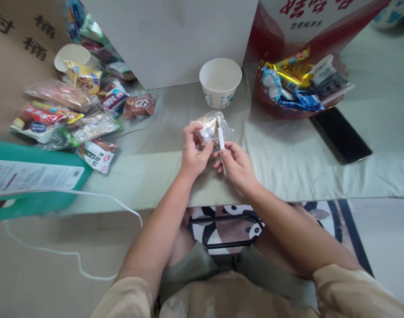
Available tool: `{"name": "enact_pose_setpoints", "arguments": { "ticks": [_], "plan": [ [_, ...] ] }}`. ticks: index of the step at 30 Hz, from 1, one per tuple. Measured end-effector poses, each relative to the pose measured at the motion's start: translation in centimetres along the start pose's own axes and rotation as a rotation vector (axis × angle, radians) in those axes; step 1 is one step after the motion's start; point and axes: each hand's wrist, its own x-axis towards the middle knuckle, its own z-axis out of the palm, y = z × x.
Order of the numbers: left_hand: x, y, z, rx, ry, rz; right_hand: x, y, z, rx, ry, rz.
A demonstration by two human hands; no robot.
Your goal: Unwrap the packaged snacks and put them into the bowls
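Your left hand (192, 152) grips a crinkled clear plastic snack wrapper (210, 127) just above the table's pale grey-green cloth (281, 163), thumb and fingers pinching its near edge. Your right hand (235, 164) holds a slim white stick-shaped tool (221, 142) upright against the wrapper's right side. Just beyond the wrapper stands a white paper bowl with blue print (220, 82), open side up. To the right sits a red translucent bowl heaped with wrapped sweets (296, 84), and a black phone (341, 134) lies flat near it. To the left, a loose pile of packaged snacks (76, 110) spreads over the cloth beside a teal cardboard box (32, 181).
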Motion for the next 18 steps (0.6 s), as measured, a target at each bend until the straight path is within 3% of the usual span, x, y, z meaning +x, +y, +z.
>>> {"name": "enact_pose_setpoints", "arguments": {
  "ticks": [8, 13, 18],
  "plan": [
    [-0.1, -0.5, -0.5, -0.062, -0.052, -0.006, -0.1, -1.5, -0.6, -0.071, -0.017, 0.065],
    [0.8, -0.5, -2.1, -0.230, 0.097, -0.087, -0.8, -2.2, -1.0, -0.135, -0.080, 0.162],
    [2.3, 0.8, -4.1, -0.375, 0.235, -0.279, -0.9, -2.6, -2.5, -0.191, -0.133, 0.213]
  ]
}}
